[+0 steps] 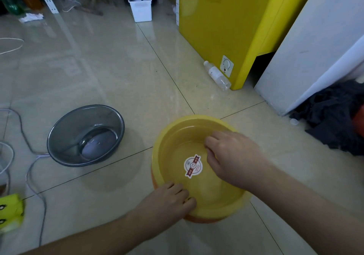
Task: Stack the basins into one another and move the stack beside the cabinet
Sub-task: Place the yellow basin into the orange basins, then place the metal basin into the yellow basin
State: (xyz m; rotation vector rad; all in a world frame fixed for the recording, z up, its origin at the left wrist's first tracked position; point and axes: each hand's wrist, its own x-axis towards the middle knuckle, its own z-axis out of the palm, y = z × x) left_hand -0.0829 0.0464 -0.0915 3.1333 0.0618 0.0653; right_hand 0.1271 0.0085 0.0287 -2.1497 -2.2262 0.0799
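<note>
A yellow basin (177, 136) with a round sticker inside sits nested in an orange basin (204, 219), of which only a rim sliver shows below it. My left hand (169, 197) grips the yellow basin's near rim, fingers curled over the edge. My right hand (230, 154) reaches inside the yellow basin with fingers bent, resting against its far inner wall. A grey translucent basin (65, 124) stands alone on the floor to the left. The yellow cabinet (222, 22) rises at the back right.
A plastic bottle (217, 75) lies against the cabinet's foot. A white panel (315, 44) and dark clothes (334, 116) fill the right. A white bin (140, 4) stands at the back. Cables (29, 168) trail along the left floor beside a yellow object (10, 211).
</note>
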